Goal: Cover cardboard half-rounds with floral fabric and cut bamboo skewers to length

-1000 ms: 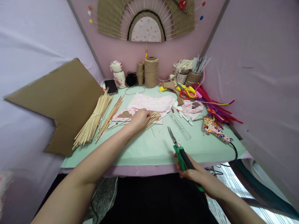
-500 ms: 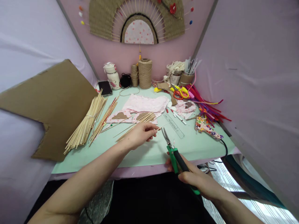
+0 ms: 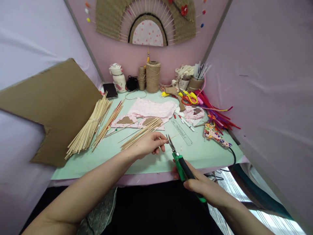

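Note:
My left hand (image 3: 149, 144) pinches a thin bamboo stick (image 3: 163, 141) over the mint-green mat (image 3: 151, 156), fingers closed on it. My right hand (image 3: 202, 187) grips the green handles of a pair of cutters (image 3: 179, 161). The cutters' metal blades (image 3: 170, 143) are at the stick's end, just right of my left fingertips. Behind my left hand a small loose bundle of sticks (image 3: 143, 132) lies on the mat.
A large tied bundle of sticks (image 3: 89, 129) and a cardboard sheet (image 3: 52, 104) lie at left. Pink fabric pieces (image 3: 153, 109), a clear ruler (image 3: 182, 132), pens, a patterned glue gun (image 3: 216, 135), pipe cleaners (image 3: 217, 114), scissors (image 3: 189, 96), twine spools (image 3: 153, 76) and a bottle (image 3: 118, 78) fill the back and right.
My left hand left the loose stick bundle and drew one stick toward me. The cutters moved left and forward until their blades met the stick.

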Demonstrator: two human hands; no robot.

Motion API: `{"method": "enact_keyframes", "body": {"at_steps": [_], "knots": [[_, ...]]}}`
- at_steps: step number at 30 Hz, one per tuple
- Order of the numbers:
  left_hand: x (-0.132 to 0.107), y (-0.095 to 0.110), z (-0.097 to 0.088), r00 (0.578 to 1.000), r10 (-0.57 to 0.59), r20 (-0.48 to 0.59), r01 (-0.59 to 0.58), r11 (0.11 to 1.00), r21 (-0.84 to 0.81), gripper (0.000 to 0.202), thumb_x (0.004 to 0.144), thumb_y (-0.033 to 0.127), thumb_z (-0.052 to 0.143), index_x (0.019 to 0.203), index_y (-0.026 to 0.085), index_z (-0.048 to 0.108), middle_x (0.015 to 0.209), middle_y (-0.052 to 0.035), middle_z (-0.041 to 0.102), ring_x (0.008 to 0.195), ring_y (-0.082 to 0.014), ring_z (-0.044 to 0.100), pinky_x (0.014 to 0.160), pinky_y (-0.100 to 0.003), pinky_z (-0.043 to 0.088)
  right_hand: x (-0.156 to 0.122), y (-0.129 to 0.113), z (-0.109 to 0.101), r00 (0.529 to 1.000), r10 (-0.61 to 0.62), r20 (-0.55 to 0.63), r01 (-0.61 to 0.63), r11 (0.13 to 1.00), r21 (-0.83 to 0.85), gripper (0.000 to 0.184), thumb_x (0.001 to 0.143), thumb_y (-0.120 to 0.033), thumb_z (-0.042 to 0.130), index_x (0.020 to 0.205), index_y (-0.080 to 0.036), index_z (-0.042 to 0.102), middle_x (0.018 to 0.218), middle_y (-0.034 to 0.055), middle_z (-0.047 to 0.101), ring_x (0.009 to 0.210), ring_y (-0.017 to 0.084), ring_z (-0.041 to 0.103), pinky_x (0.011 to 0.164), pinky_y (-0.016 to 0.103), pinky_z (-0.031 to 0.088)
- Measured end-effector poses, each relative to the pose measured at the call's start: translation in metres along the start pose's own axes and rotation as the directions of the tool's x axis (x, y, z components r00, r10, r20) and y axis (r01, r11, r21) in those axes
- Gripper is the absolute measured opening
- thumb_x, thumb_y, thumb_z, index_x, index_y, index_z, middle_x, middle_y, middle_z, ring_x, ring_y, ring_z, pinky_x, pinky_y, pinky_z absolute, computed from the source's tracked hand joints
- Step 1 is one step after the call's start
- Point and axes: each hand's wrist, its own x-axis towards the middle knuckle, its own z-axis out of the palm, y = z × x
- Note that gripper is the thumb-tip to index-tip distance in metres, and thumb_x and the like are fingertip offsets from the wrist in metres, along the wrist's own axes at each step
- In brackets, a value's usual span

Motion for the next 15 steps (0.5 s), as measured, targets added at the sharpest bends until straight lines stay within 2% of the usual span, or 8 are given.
{"method": "enact_keyframes", "body": {"at_steps": [4,15], "knots": [[0.0016,-0.0024,-0.0016,0.999,0.029,0.018,-0.029,0.999,0.022,0.021,0.079,0.035,0.057,0.079,0.014,0.058,0.066,-0.0003,0.062,0.044,-0.004,0.036,0.044,-0.021,0.025,0.0003,-0.0008,-0.0007,1.0,0.011,-0.005,-0.011,1.0,-0.002,0.075,0.07,-0.031,0.053,0.143,-0.028,0.036,0.127,0.0037,0.056,0.115,0.03,0.047,0.099,0.042,0.032],[0.0019,-0.0015,0.0001,0.994,0.017,0.104,-0.018,1.0,0.008,0.031,0.075,0.042,0.061,0.082,0.012,0.061,0.071,-0.003,0.065,0.046,-0.0041,0.034,0.046,-0.023,0.023,0.0003,-0.0021,0.0004,1.0,0.004,0.008,-0.004,1.0,0.011,0.06,0.071,-0.026,0.051,0.13,-0.026,0.049,0.108,0.0036,0.06,0.103,0.026,0.05,0.09,0.038,0.036]]}}
